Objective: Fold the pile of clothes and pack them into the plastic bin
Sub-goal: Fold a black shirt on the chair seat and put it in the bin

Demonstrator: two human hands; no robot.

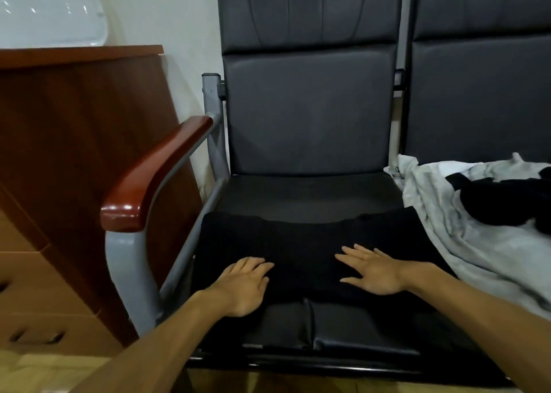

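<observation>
A black garment lies spread flat across the front of a dark padded chair seat. My left hand rests palm down on its left part, fingers straight and close together. My right hand lies flat on its right part with the fingers spread. On the neighbouring seat to the right sits a pile of clothes: a crumpled light grey garment with a black garment on top of it. No plastic bin is in view.
The chair has a reddish wooden armrest on a grey metal frame at the left. A brown wooden cabinet with drawers stands further left. A second dark chair back rises at the right. Wooden floor shows below.
</observation>
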